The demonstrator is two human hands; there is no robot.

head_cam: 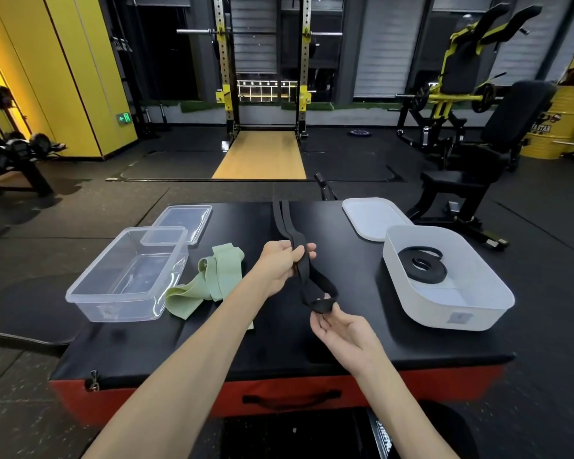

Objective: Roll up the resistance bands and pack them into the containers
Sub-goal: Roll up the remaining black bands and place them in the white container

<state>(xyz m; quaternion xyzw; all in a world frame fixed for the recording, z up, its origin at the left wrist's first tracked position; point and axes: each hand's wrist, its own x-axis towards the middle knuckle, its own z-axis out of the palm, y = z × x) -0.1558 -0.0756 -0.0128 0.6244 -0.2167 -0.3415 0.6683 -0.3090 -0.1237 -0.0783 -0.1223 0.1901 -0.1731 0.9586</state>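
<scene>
The left hand (pixel 280 263) and right hand (pixel 338 326) grip a flat black band (pixel 284 217) trailing over the black padded platform (pixel 352 270)'s far edge; the white plastic tub (pixel 478 313) holds a coiled black band (pixel 423 265).

This is a gym. At the far middle stands a power rack (pixel 227 77) carrying a barbell (pixel 259 33), with a wooden lifting platform (pixel 262 154) laid in front of it. Dumbbells (pixel 17 147) sit on a low rack at the far left. On the right are a yellow-and-black plate-loaded machine (pixel 444 94) and a black padded training bench (pixel 497 134), and a weight plate (pixel 361 133) lies on the dark rubber floor (pixel 113 207). The near table (pixel 279 352) is a padded box, black on top with red sides, bearing a green resistance band (pixel 209 279) and a black resistance band (pixel 303 260).
</scene>
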